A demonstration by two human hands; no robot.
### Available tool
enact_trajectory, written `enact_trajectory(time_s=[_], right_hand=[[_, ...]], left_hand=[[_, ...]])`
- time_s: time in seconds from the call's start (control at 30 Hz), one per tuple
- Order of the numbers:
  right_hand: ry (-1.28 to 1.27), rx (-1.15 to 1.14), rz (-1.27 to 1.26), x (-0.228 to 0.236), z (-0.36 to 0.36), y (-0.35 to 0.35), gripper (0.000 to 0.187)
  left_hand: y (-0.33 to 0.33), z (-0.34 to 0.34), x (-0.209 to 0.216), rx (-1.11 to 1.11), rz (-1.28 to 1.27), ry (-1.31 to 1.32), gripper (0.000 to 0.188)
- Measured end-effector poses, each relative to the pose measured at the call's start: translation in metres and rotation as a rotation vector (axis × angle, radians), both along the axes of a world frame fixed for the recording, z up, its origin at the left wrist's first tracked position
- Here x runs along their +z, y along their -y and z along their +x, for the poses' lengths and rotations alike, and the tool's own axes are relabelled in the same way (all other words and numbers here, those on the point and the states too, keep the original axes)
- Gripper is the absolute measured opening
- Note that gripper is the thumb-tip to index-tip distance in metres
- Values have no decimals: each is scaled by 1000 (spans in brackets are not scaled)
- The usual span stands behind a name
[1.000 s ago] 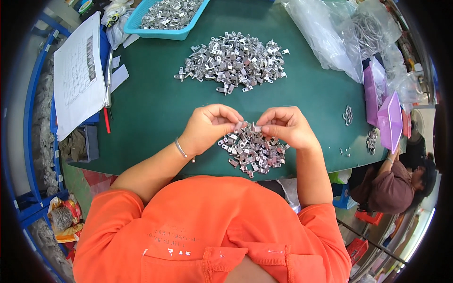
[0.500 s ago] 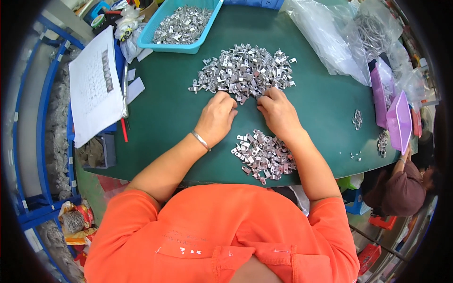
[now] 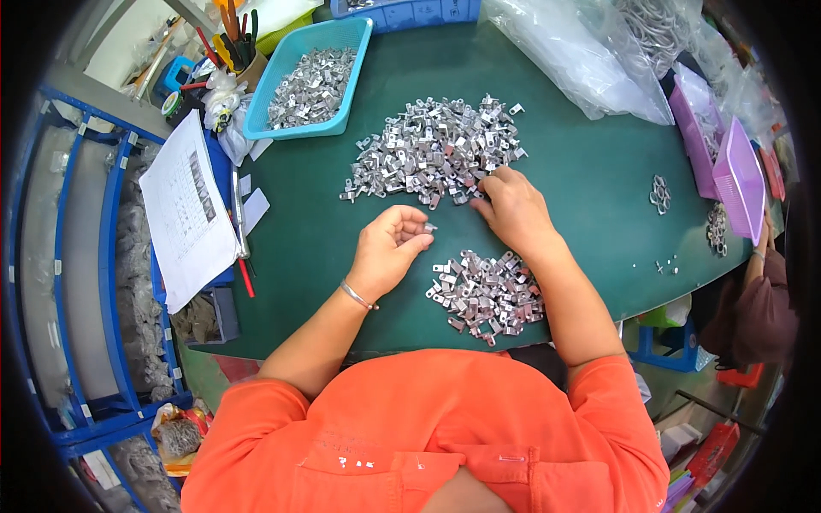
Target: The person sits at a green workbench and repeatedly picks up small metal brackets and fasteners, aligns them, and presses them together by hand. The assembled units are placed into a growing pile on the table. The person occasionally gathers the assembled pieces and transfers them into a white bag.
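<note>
The left hand [image 3: 386, 252] is half curled, one metal bracket [image 3: 430, 228] at its fingertips. The far pile [image 3: 432, 145] of similar brackets is the larger; the near pile [image 3: 487, 295] is smaller — which holds finished pieces cannot be determined. The right hand [image 3: 517, 214] bends its fingers at the far pile's edge; its grip is hidden.

Surroundings, left to right: blue shelving [image 3: 111, 274]; paper sheet [image 3: 186, 209] and bracket-filled turquoise basket [image 3: 299, 133] on the green table [image 3: 599, 197]; clear plastic bag [image 3: 564, 51]; purple baskets [image 3: 737, 184]; a co-worker's brown sleeve [image 3: 768, 299].
</note>
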State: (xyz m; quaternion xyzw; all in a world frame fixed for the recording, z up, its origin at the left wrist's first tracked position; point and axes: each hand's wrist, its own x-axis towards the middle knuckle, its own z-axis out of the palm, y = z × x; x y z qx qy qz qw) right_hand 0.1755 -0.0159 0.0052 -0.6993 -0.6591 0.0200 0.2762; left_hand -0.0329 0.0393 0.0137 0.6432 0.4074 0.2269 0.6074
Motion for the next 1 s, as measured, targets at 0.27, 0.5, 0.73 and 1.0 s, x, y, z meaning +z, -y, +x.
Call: enact_trajectory(time_s=[0.27,0.5,0.73,1.0], right_hand=[[-480,12,-230,2,17,4,10],[-1187,235,-502,22,33,13,14],[-1203,414,-525,23,40,17,12],[-394,334,-52,3,8,4,23]], left_hand=[[6,3,9,-40,-302,234,29],[12,1,14,-73,-345,236,30],[18,2,16,-379,-289,61,24],[-11,19,-2,-141,756,-215,27]])
